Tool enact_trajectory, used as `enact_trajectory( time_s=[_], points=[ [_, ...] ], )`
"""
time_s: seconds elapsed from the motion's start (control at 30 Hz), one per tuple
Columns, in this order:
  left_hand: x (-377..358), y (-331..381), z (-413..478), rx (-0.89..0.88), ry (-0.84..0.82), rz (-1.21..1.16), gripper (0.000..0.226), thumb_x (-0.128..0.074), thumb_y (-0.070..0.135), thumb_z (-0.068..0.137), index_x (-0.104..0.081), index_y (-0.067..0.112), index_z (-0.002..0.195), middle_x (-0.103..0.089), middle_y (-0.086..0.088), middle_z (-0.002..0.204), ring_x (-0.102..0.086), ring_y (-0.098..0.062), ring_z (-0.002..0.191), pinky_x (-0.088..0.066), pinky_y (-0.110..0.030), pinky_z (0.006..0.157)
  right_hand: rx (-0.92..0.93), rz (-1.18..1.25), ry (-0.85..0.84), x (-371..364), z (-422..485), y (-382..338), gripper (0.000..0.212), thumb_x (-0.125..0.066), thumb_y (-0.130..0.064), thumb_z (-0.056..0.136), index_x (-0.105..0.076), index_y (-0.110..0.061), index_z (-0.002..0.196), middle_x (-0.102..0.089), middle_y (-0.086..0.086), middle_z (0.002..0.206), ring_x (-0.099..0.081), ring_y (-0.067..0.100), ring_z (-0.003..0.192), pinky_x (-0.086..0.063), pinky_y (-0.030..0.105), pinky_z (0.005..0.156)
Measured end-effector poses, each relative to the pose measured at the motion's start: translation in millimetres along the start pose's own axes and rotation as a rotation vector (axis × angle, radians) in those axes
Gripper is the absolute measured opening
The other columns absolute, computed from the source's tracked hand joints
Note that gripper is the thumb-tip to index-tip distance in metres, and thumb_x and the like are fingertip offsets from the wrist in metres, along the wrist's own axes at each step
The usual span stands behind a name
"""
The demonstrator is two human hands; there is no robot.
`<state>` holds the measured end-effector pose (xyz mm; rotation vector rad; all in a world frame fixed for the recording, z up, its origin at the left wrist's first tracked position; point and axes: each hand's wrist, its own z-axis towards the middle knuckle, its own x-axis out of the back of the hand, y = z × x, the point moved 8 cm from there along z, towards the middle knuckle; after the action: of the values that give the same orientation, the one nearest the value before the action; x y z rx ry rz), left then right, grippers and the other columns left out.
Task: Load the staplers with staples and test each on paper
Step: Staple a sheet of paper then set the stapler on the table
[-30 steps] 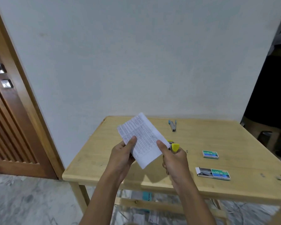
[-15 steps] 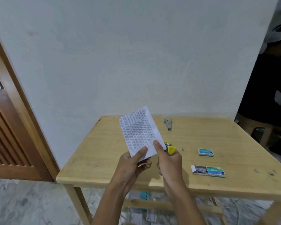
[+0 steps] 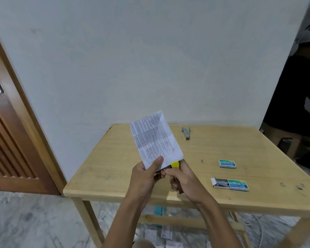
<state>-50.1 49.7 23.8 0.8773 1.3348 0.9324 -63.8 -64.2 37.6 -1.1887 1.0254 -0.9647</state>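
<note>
Yellow stapler (image 3: 174, 164) is sitting in the right hand (image 3: 188, 181) above the near part of the counter (image 3: 115, 167), the fingers curling tightly round its body so that only the yellow nose is showing. The left hand (image 3: 145, 176) is pinching the bottom edge of the folded paper (image 3: 156, 140), thumb in front, fingers behind. Bare wood is lying open to the left of the hands and beyond them toward the wall. To the right, an opened staple box (image 3: 230, 184) is lying near the front edge and a closed staple box (image 3: 228, 163) just behind it, both well apart from the hands. A blue stapler (image 3: 186, 133) is lying near the far edge. The yellow stapler's long axis is running away from the person, its nose pointing up at the paper's lower corner; the paper is standing nearly upright, leaning left. The pale wooden counter is standing against a grey-white wall, with a wooden door (image 3: 11, 140) at left, marbled floor (image 3: 25, 221) below, and another person (image 3: 293, 104) sitting at far right
</note>
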Motion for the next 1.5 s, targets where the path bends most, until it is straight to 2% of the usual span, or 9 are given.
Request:
enact_trajectory(
  time_s=[0.2, 0.3, 0.43, 0.57, 0.77, 0.87, 0.97, 1.2, 1.5],
  points=[
    [9, 10, -1, -0.11, 0.078, 0.125, 0.021, -0.068, 0.021, 0.089, -0.073, 0.002, 0.097, -0.071, -0.027, 0.093, -0.066, -0.038, 0.084, -0.057, -0.049, 0.081, -0.003, 0.015, -0.075, -9, 1, 5, 0.049, -0.058, -0.022, 0.078, -0.048, -0.024, 0.126, -0.057, -0.006, 0.074, -0.039, 0.01, 0.051, -0.035, 0.023, 0.05],
    [9, 10, -1, -0.121, 0.092, 0.173, 0.019, -0.068, 0.021, 0.09, -0.073, 0.003, 0.093, -0.073, -0.018, 0.083, -0.066, -0.033, 0.074, -0.059, -0.042, 0.076, -0.001, 0.014, -0.069, -11, 1, 8, 0.045, -0.055, -0.024, 0.082, -0.048, -0.026, 0.126, -0.057, -0.007, 0.072, -0.041, 0.012, 0.052, -0.037, 0.025, 0.052],
    [9, 10, -2, -0.113, 0.067, 0.203, 0.02, -0.067, 0.019, 0.09, -0.071, 0.0, 0.088, -0.066, -0.01, 0.069, -0.056, -0.018, 0.06, -0.055, -0.033, 0.067, -0.062, 0.119, 0.018, -2, 2, 16, 0.029, -0.056, -0.037, 0.081, -0.049, -0.012, 0.094, -0.053, 0.003, 0.067, -0.041, 0.015, 0.049, -0.033, 0.031, 0.055],
    [10, 10, -2, -0.089, 0.036, 0.231, 0.021, -0.067, 0.018, 0.09, -0.069, -0.002, 0.089, -0.06, -0.009, 0.069, -0.052, -0.017, 0.058, -0.051, -0.032, 0.064, -0.048, 0.166, 0.069, 4, 1, 12, 0.033, -0.061, -0.045, 0.089, -0.053, -0.015, 0.1, -0.044, 0.003, 0.054, -0.04, 0.014, 0.047, -0.033, 0.027, 0.052],
    [8, 10, -2, -0.061, -0.03, 0.234, 0.018, -0.068, 0.021, 0.09, -0.072, 0.004, 0.089, -0.063, -0.011, 0.075, -0.053, -0.016, 0.059, -0.051, -0.031, 0.065, 0.023, 0.145, 0.12, 9, 0, 1, 0.029, -0.059, -0.038, 0.089, -0.065, -0.014, 0.104, -0.062, 0.003, 0.069, -0.055, 0.01, 0.053, -0.042, 0.018, 0.047],
    [6, 9, -2, -0.037, -0.046, 0.204, 0.019, -0.068, 0.021, 0.09, -0.072, 0.003, 0.092, -0.066, -0.011, 0.08, -0.054, -0.017, 0.06, -0.051, -0.03, 0.064, 0.014, 0.205, 0.13, 9, -2, 1, 0.027, -0.058, -0.028, 0.092, -0.066, -0.008, 0.108, -0.076, 0.007, 0.08, -0.07, 0.015, 0.064, -0.054, 0.023, 0.057],
    [7, 7, -2, -0.016, -0.04, 0.184, 0.023, -0.069, 0.024, 0.089, -0.073, 0.003, 0.097, -0.07, -0.012, 0.087, -0.056, -0.02, 0.063, -0.051, -0.03, 0.065, 0.006, 0.261, 0.17, 9, -3, 1, 0.033, -0.062, -0.029, 0.089, -0.067, -0.005, 0.11, -0.075, 0.019, 0.09, -0.071, 0.023, 0.067, -0.057, 0.029, 0.057],
    [8, 5, -2, -0.001, -0.028, 0.173, 0.025, -0.069, 0.026, 0.088, -0.073, 0.004, 0.101, -0.072, -0.012, 0.092, -0.057, -0.02, 0.063, -0.052, -0.03, 0.066, -0.028, 0.276, 0.208, 9, -5, 1, 0.024, -0.062, -0.027, 0.092, -0.07, -0.007, 0.105, -0.076, 0.016, 0.084, -0.07, 0.021, 0.059, -0.053, 0.024, 0.049],
    [10, 3, -2, 0.008, -0.038, 0.166, 0.023, -0.068, 0.021, 0.089, -0.072, 0.002, 0.1, -0.071, -0.007, 0.086, -0.057, -0.016, 0.061, -0.052, -0.029, 0.066, -0.062, 0.272, 0.254, 11, -3, 12, 0.026, -0.065, -0.034, 0.089, -0.074, -0.011, 0.096, -0.076, 0.014, 0.088, -0.072, 0.023, 0.071, -0.055, 0.03, 0.059]
  ],
)
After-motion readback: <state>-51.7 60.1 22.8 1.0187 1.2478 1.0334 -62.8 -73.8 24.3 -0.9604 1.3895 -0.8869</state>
